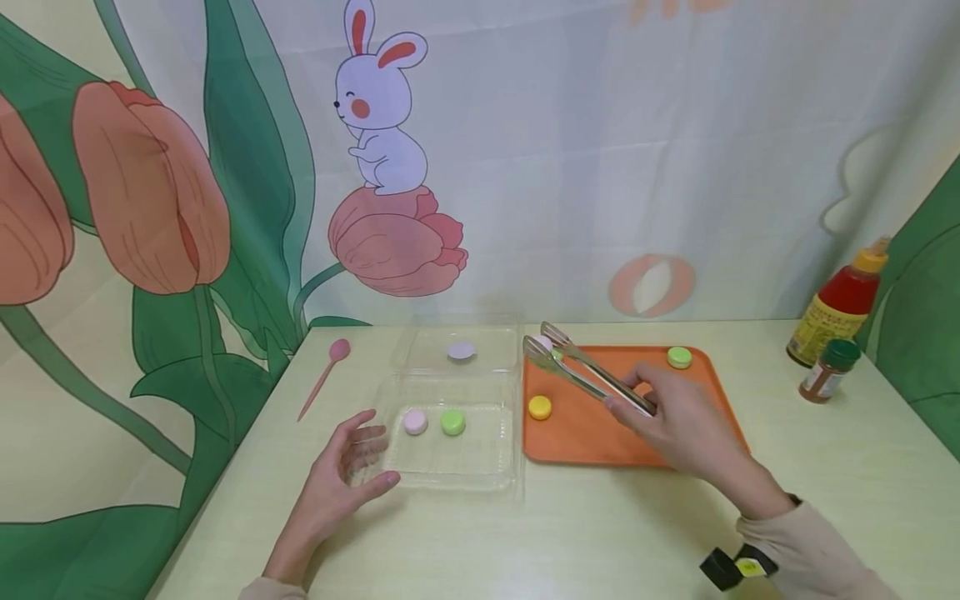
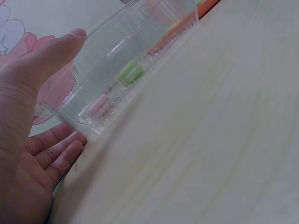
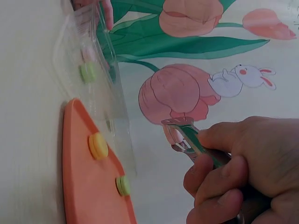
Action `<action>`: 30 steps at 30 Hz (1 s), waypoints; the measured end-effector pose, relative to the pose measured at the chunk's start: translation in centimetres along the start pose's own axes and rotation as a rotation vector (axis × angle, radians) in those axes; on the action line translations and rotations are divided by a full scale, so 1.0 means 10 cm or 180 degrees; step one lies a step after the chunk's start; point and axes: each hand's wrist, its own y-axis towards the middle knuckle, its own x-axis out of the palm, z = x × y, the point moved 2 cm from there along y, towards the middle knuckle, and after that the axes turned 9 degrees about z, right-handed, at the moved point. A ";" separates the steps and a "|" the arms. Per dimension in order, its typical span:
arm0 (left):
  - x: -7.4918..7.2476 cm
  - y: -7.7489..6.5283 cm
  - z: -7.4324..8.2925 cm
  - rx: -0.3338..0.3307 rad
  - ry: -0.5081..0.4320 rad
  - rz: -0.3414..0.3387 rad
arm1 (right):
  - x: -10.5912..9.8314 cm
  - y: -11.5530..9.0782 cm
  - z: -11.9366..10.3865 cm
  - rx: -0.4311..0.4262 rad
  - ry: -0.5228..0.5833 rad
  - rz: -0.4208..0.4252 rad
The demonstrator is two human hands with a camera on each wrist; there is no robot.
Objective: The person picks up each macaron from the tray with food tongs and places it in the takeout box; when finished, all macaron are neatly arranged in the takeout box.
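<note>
My right hand (image 1: pixel 686 421) grips metal tongs (image 1: pixel 600 375), raised over the orange tray (image 1: pixel 600 454) with their tips pointing to its back left. A pale pink macaron (image 1: pixel 543 342) shows between the tong tips. On the tray lie a yellow macaron (image 1: pixel 540 407), a green macaron (image 3: pixel 123 185) below the tips, and another green macaron (image 1: pixel 679 357) at the back right. My left hand (image 1: pixel 341 467), thumb and fingers spread, is at the left side of the clear plastic container (image 1: pixel 480 467). Inside it, a pink macaron (image 1: pixel 415 422) and a green macaron (image 1: pixel 452 422) sit side by side.
The container's open lid (image 1: pixel 495 350), with a pale purple oval (image 1: pixel 461 351) on it, lies toward the wall. A pink spoon (image 1: pixel 326 375) is at the left. A red sauce bottle (image 1: pixel 840 304) and a small green-capped jar (image 1: pixel 828 371) stand at the right.
</note>
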 end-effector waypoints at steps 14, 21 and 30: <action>0.01 -0.01 0.03 0.0017 0.0023 -0.0015 | 0.29 0.05 -0.30 -0.0052 0.0288 -0.0320; 0.00 0.00 0.03 0.0035 -0.0008 -0.0009 | 0.43 0.02 -0.37 -0.0051 0.0274 -0.0442; 0.00 0.00 0.03 0.0031 -0.0052 -0.0014 | 0.53 0.00 -0.45 0.0032 0.0094 -0.0615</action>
